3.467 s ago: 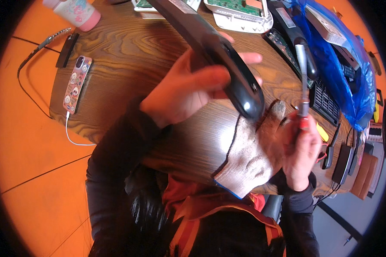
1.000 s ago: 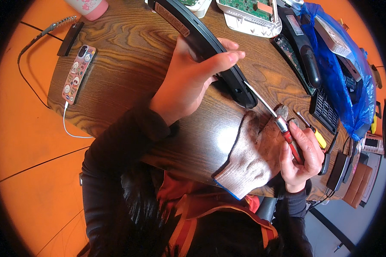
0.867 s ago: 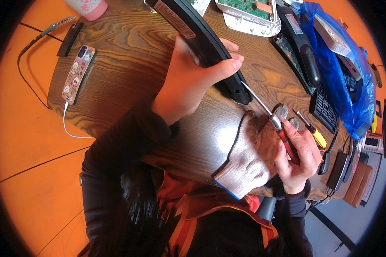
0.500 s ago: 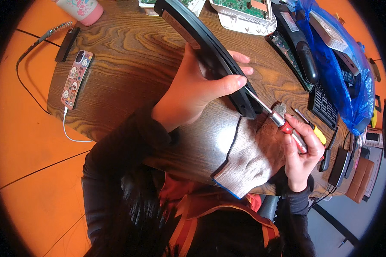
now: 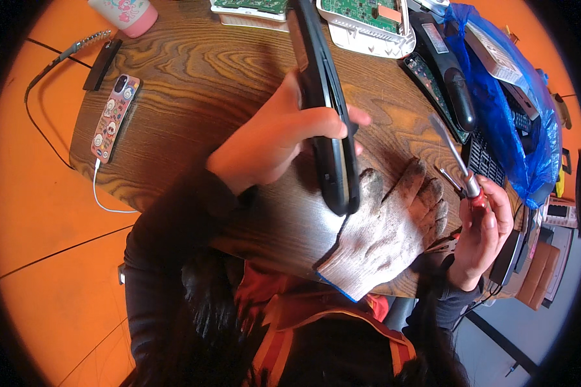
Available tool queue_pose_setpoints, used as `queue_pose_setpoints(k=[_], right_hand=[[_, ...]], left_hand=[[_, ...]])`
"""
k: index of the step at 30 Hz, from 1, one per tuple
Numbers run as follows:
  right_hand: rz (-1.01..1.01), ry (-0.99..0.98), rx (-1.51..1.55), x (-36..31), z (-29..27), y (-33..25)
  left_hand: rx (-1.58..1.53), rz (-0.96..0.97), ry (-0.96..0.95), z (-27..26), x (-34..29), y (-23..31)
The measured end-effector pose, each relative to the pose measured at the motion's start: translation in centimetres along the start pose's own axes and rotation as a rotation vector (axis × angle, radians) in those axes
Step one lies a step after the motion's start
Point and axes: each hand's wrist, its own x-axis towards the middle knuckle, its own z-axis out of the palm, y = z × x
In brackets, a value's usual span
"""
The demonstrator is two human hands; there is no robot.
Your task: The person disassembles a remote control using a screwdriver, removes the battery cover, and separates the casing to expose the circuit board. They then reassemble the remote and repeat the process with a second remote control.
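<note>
My left hand (image 5: 271,138) is wrapped round a long, flat black plastic casing (image 5: 332,171), held on edge above the table. A narrow gap runs along the side of the casing, by my thumb. In my right hand (image 5: 483,242) is a screwdriver (image 5: 476,198) with a red handle, its metal shaft pointing up and away, apart from the casing. A soiled white knitted work glove (image 5: 371,251) lies on the wooden table between my hands, just beyond the lower end of the casing.
A phone (image 5: 115,119) in a patterned case charges at left, near a pink-and-white cup (image 5: 132,16). White housings with green circuit boards (image 5: 368,16) stand at the back. A black handset-shaped part (image 5: 458,97) and a blue plastic bag (image 5: 536,151) of devices crowd the right.
The screwdriver tip has come out of the casing's seam, and my right hand has moved right with it. My left hand has turned the casing more upright.
</note>
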Motion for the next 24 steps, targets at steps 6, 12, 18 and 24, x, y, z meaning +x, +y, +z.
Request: queue_pose_setpoints(k=[6, 12, 18, 24], right_hand=[[-0.418, -0.115, -0.48, -0.3, 0.8, 0.7], [-0.49, -0.227, -0.547, 0.9, 0.9, 0.5], [-0.463, -0.246, -0.657, 0.8, 1.4, 0.3], [-0.534, -0.224, -0.94, 0.4, 1.8, 0.3]], left_hand=[[0.331, -0.209, -0.083, 0.0, -0.2, 0.8], [0.34, -0.238, -0.075, -0.1, -0.1, 0.6], [0.445, -0.191, -0.061, -0.6, 0.0, -0.5], [0.585, -0.199, -0.033, -0.9, 0.0, -0.8]])
